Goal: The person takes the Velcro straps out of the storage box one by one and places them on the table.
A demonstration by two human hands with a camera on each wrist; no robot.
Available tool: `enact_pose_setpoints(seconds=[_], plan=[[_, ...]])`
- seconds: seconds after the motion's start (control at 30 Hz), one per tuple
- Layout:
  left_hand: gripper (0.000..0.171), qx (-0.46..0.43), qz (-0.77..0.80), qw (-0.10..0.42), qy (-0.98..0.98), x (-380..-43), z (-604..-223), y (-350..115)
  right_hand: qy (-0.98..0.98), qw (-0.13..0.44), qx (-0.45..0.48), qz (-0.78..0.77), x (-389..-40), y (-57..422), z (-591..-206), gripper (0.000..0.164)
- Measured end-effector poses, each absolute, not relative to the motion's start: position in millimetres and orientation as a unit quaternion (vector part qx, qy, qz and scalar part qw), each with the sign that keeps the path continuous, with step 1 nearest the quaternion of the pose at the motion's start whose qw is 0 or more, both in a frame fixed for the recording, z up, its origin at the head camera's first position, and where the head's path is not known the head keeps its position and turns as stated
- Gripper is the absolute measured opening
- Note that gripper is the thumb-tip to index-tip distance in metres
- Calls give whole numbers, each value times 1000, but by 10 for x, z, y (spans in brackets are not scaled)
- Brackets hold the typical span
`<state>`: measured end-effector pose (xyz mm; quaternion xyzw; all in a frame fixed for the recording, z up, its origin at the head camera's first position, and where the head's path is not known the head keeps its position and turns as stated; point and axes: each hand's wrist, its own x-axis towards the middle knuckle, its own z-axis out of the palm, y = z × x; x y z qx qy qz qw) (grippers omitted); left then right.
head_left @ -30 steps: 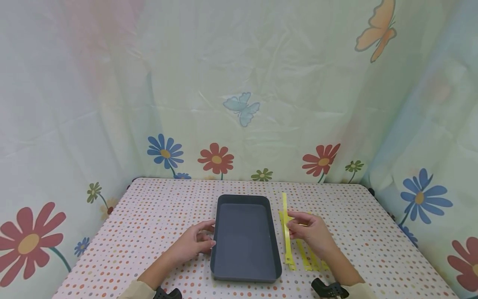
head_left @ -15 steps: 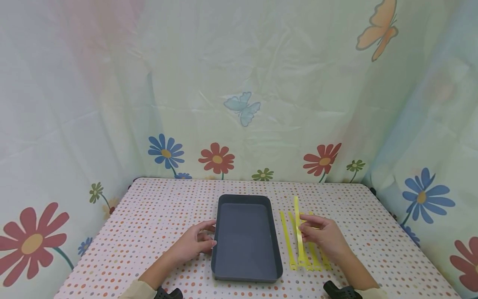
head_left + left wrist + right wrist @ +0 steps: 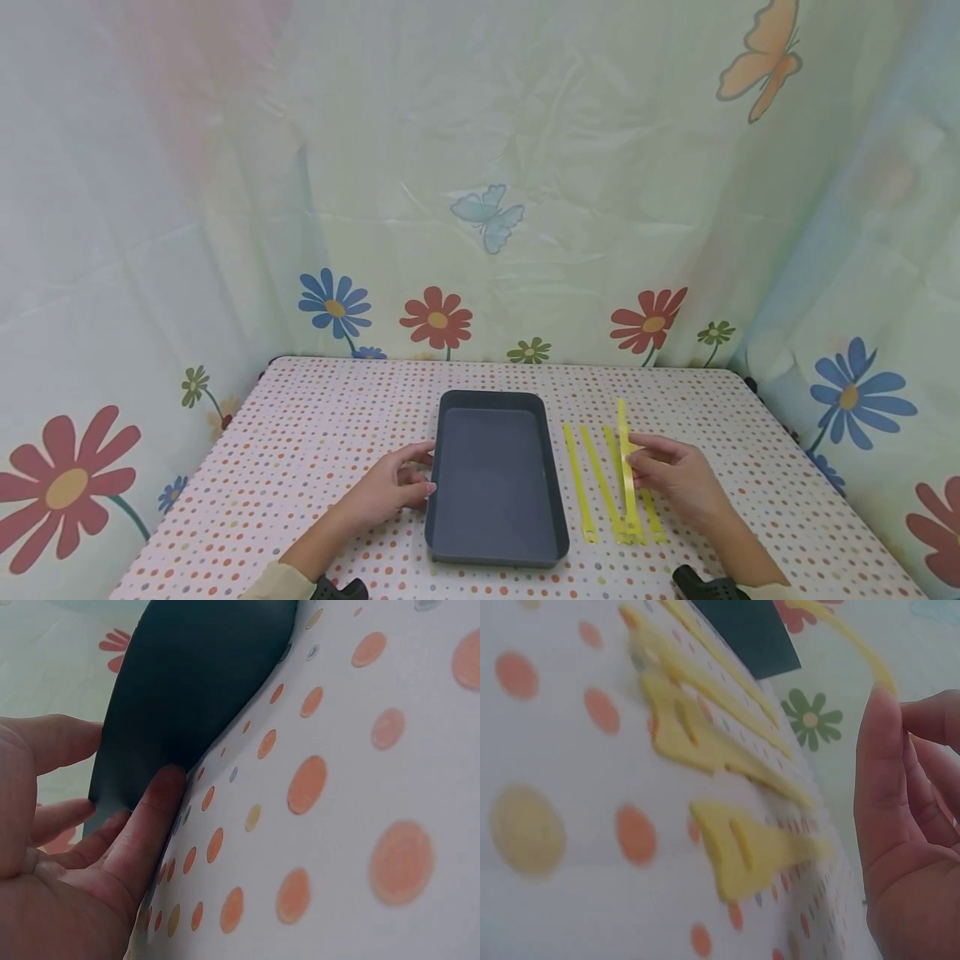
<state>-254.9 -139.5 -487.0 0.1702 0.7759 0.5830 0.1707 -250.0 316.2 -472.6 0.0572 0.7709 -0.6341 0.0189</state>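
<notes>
A dark grey rectangular tray (image 3: 491, 492) lies on the table in the head view. My left hand (image 3: 390, 487) touches its left wall; in the left wrist view, fingertips and thumb rest against the tray's outer side (image 3: 195, 682). Right of the tray, my right hand (image 3: 678, 479) pinches a yellow hook-and-loop cable tie (image 3: 626, 450) between thumb and fingers, its far end pointing up. Several more yellow ties (image 3: 577, 483) lie side by side beneath and beside it. The right wrist view shows their wide slotted heads (image 3: 742, 851).
A dotted cloth (image 3: 337, 417) covers the table. Behind it hangs a curtain (image 3: 390, 167) printed with flowers and butterflies, with more curtain at both sides. Each wrist wears a black strap.
My right hand has moved right, away from the tray, carrying the pinched cable tie over the row of ties. The left hand and tray stay in place.
</notes>
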Motion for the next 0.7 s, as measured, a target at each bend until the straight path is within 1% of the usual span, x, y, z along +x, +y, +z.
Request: enact_pose_setpoints(seconds=[0.23,0.57,0.7], plan=[[67,168,583,172,776,-2549,-4869,-1391,776,30,77,-625,-2511,3343,-4762,63],[68,168,586,175,773,-2543,-4868,-1389,763,67,100,-635,-2558,3587,-4825,63],[68,165,593,175,769,-2542,-4866,-1386,757,79,99,-641,-2577,3672,-4827,56]])
